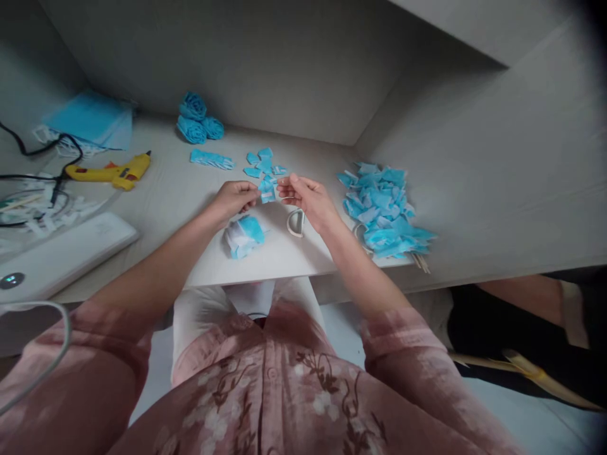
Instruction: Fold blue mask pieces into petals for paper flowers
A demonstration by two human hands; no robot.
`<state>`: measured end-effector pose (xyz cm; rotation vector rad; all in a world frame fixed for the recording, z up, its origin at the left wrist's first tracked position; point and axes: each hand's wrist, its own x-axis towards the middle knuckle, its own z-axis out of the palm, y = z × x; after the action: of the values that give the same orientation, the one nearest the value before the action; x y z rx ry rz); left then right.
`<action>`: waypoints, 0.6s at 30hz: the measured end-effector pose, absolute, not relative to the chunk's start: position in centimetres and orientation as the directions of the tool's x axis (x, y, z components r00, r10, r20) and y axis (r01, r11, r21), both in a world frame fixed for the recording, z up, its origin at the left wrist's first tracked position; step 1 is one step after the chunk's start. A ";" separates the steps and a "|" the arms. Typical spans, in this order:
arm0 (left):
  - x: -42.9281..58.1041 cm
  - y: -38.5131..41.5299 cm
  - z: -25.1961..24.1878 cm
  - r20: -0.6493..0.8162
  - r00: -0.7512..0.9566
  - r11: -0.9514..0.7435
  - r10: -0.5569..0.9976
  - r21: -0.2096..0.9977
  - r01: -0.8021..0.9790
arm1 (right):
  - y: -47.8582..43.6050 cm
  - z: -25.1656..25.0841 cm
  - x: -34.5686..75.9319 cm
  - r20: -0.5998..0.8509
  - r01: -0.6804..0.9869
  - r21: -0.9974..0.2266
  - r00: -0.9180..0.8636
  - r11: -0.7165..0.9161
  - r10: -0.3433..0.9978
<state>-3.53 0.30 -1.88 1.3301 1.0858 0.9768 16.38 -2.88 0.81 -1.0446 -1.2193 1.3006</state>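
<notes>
A small blue-and-white piece of face mask fabric point(268, 191) is stretched upright between my two hands, above the table. My left hand point(237, 197) pinches its left edge. Thumb and forefinger of my right hand point(307, 194) close at its upper right corner, the other fingers curled below. Just beyond lie several cut blue petal-like pieces point(264, 165). Beneath my left hand rests a crumpled blue-and-white bundle of fabric point(245, 236). A pair of scissors, of which a pale handle loop point(296, 223) shows, lies under my right wrist.
Three blue rolled fabric roses point(193, 120) stand at the back, with a folded blue strip point(212, 159) before them. A yellow glue gun point(114, 172), blue masks point(90, 117), cables and a white power bank point(71, 253) lie left. Blue scraps point(382, 205) pile up right, over thin sticks point(421, 263).
</notes>
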 end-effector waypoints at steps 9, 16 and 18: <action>-3.3 0.4 -1.8 -0.067 0.214 0.052 0.975 0.996 0.074 | -2.4 0.8 15.1 0.035 -0.150 -0.989 -0.123 0.017 0.992; -3.3 0.7 -2.4 -0.067 0.210 0.058 0.975 0.997 0.051 | -1.5 0.4 14.6 0.060 -0.247 -0.969 -0.141 0.024 0.988; -3.4 0.8 -2.5 -0.059 0.211 0.049 0.976 0.997 0.054 | -1.4 0.4 14.6 0.046 -0.251 -0.968 -0.149 0.007 0.988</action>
<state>-3.39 0.81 -2.49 1.2983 1.1095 0.9873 14.55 -1.42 0.38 -0.9241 -1.1396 1.4094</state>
